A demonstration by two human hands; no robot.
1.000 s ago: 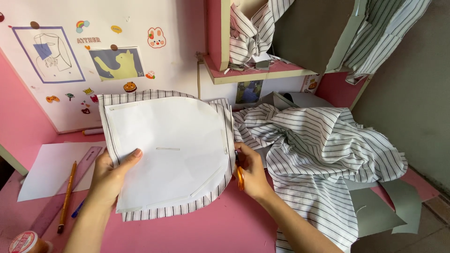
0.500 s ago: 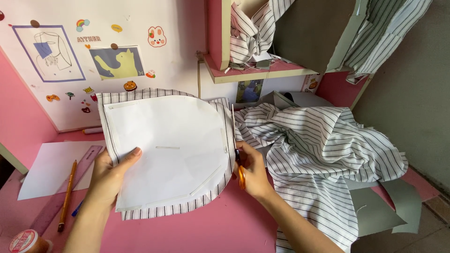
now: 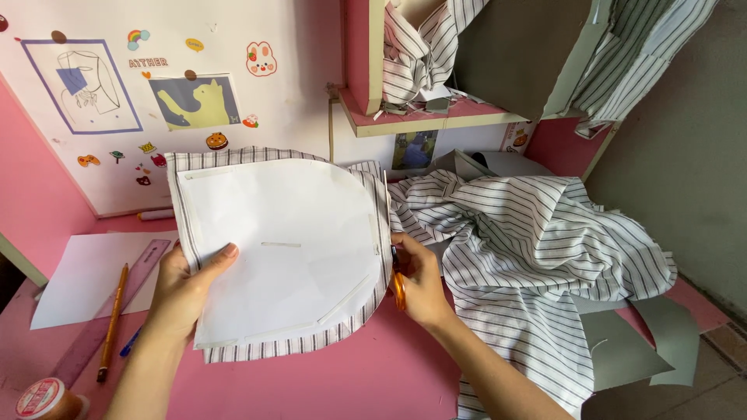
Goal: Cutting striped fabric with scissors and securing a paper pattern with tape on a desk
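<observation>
My left hand [image 3: 183, 292] grips the lower left edge of a white paper pattern [image 3: 284, 245] laid on a piece of striped fabric [image 3: 233, 159], thumb on top of the paper. The piece is held up above the pink table [image 3: 373, 381]. My right hand [image 3: 420, 284] is closed on orange-handled scissors [image 3: 398, 284], whose blades point up along the right edge of the pattern. The blades are mostly hidden by the fabric edge.
A heap of striped cloth [image 3: 537, 241] lies at the right, with grey card pieces [image 3: 638, 350] under it. At the left lie a white sheet [image 3: 85, 276], a pink ruler [image 3: 117, 299], a pencil [image 3: 113, 319] and a thread spool [image 3: 43, 398]. A shelf [image 3: 428, 120] stands behind.
The scissors have crept slightly upward along the pattern's right edge. Both hands otherwise hold about the same place.
</observation>
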